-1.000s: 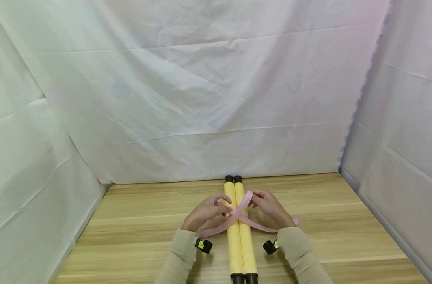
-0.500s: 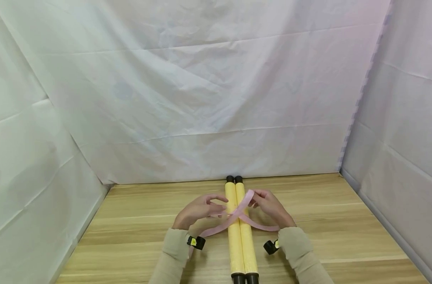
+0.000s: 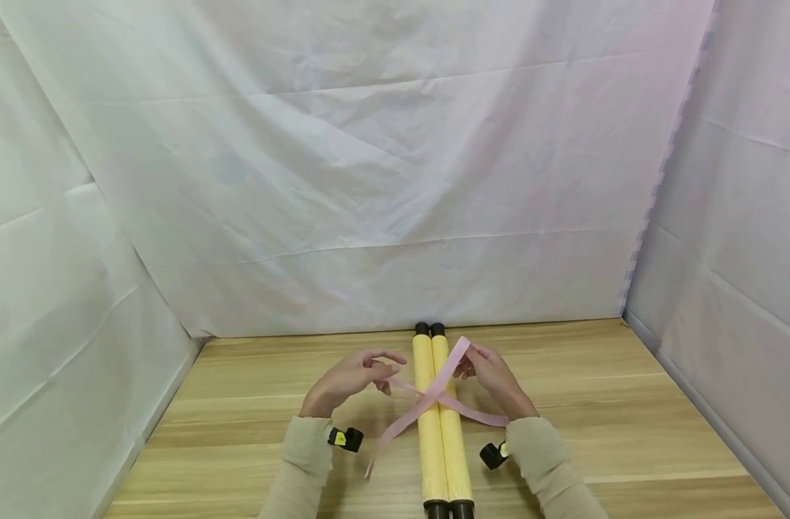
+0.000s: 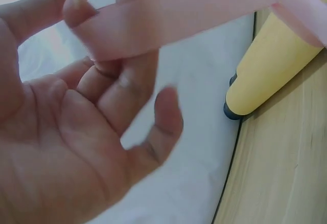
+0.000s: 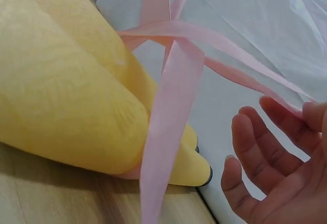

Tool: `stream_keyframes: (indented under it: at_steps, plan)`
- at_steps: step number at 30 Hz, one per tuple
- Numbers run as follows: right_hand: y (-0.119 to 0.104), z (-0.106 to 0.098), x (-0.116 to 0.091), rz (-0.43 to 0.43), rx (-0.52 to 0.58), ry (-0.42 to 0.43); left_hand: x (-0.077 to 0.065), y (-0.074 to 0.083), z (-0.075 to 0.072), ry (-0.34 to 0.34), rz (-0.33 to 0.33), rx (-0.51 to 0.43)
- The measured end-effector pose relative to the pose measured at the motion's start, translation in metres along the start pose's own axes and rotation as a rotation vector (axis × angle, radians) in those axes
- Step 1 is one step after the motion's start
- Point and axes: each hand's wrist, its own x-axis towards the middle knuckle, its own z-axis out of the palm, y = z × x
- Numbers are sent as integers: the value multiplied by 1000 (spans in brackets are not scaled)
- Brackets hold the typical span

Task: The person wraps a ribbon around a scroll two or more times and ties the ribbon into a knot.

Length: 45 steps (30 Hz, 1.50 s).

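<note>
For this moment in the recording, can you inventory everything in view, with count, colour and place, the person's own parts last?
Long flat ribbon: one as far as shows, pink, crossed over the tubes
Long cylindrical tubes: two, yellow with black ends, side by side on the table
Wood-grain table: one, light brown, under the tubes
Wrinkled sheeting: at least three panels, white, behind the table and at both sides
Wrist-worn devices: two, black with yellow labels, one by each wrist
Long sleeves: two, beige, on both forearms
Left hand: one, bare, left of the tubes, holding ribbon
Right hand: one, bare, right of the tubes, pinching ribbon
</note>
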Motion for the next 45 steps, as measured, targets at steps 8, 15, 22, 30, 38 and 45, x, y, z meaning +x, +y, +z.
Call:
stream_keyframes:
  at_steps: [8, 15, 22, 30, 38, 45]
  plan:
    - [1, 5, -1, -49, 68, 49, -1, 8, -8, -60, 48, -61]
    - [-4, -3, -4, -71, 99, 172, -9, 15, -25, -120, -8, 9]
    - [-4, -12, -5, -62, 137, 231, -8, 12, -36, -224, 95, -77]
    - [-3, -23, -4, -51, 218, 253, -6, 7, -37, -256, 301, -245]
    - [-11, -36, -6, -48, 320, 319, -6, 7, -43, -355, 416, -404]
    - [-11, -46, -8, -40, 369, 365, -4, 8, -41, -431, 420, -433]
